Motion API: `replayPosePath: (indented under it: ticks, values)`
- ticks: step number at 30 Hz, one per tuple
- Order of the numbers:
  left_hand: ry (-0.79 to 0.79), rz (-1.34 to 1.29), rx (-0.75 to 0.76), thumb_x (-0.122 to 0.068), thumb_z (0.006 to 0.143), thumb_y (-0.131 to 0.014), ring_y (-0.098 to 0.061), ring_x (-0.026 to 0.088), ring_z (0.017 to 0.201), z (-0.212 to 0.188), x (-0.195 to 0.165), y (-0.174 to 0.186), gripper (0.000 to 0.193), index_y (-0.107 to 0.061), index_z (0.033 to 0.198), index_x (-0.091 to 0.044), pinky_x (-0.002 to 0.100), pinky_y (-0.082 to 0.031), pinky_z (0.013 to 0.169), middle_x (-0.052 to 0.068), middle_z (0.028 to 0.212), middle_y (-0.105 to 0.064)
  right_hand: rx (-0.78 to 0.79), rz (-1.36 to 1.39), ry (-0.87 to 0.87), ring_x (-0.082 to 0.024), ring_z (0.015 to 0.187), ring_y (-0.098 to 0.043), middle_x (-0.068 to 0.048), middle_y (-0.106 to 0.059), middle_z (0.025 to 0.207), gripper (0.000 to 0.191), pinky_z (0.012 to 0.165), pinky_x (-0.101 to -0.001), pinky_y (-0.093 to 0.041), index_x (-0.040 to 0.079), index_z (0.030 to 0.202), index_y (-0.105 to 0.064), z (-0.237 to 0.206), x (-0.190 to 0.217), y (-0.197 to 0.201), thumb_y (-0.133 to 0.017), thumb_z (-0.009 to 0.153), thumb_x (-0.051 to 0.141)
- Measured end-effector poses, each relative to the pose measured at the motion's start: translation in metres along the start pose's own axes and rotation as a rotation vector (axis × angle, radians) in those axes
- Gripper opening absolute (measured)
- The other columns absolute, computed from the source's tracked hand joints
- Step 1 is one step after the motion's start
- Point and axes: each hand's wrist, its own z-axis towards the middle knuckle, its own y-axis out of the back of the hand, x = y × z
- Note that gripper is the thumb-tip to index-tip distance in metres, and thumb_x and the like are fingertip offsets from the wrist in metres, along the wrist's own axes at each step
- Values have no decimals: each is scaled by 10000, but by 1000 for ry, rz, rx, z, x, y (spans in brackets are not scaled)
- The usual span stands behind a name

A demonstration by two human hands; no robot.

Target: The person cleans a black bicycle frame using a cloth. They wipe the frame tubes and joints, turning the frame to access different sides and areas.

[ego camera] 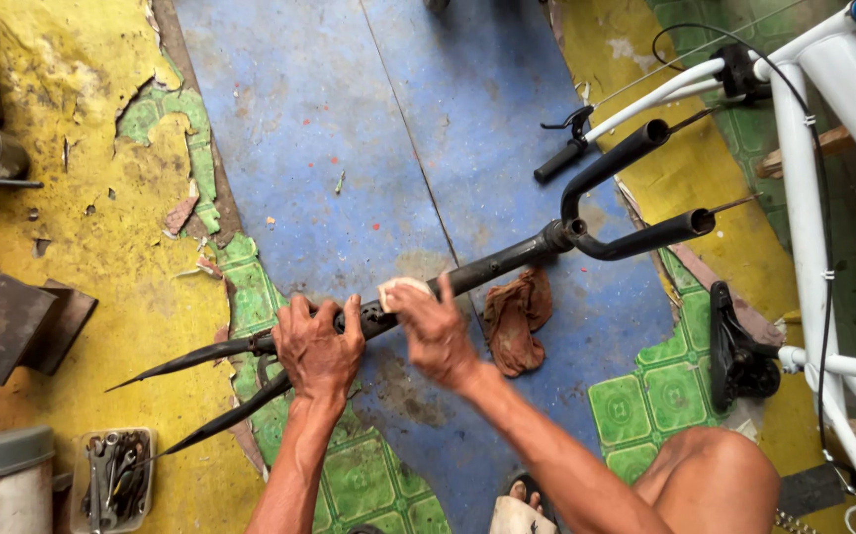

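From the head camera, a black bicycle fork with its handlebar (467,272) lies slantwise above the floor, its long axis running from the two pointed blade tips at lower left up to the curved black bars at upper right. Both hands are on it near its middle, close together but not touching each other.

The left hand (317,346) is clamped around the fork just beside the crown, where the two blades (190,396) split off toward the lower left. The right hand (435,331) lies on the steerer tube just up-right of the crown, fingers pressing a pale pad of cloth or abrasive (400,291) against the tube; which of the two it is, I cannot tell. The left hand is nearer the blade end, the right nearer the handlebar end.

Just below the tube, right of the right hand, a brown rag (517,318) lies on the painted blue floor. Beyond the handlebar end stands a white bicycle frame (813,198) with a black cable, near the bars but apart from them. A black saddle (734,351) sits under that frame. Far below the blade tips, a tray of wrenches (116,480) sits on the yellow floor, well apart from the fork.
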Motion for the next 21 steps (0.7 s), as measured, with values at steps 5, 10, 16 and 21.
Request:
replayPosePath:
  ticks: [5,10,16,21]
  values:
    - [9,12,-15,-364,930,-703,-548,298,908,-6,4,-3,319,-765,819,-72,463,-447,848,106,890,-573,143,-159,-301,-291,1193,-654,-133,-744,1224,245,1078,-696,-214,81,1181,-694,-7,-15,2,-516,1013,64]
    - [13,5,-15,-356,931,-701,-549,296,932,-6,4,-4,305,-770,820,-80,462,-439,845,104,891,-575,130,74,-179,-247,1210,-658,-65,-752,1226,303,1125,-595,-331,139,1139,-703,-16,-12,-9,-434,1031,53]
    - [3,4,-32,-369,923,-693,-556,303,920,1,6,-2,326,-774,812,-74,471,-449,841,105,884,-582,95,-114,-465,-255,1082,-707,-87,-763,1136,231,1204,-685,-239,123,1146,-709,-12,-8,-13,-490,1070,118]
    - [26,1,58,-378,934,-686,-559,311,896,15,10,-5,336,-795,831,-77,468,-453,819,126,878,-591,-15,90,-238,-357,1280,-642,-149,-716,1312,277,1198,-608,-252,109,1269,-685,-22,11,-36,-495,1068,95]
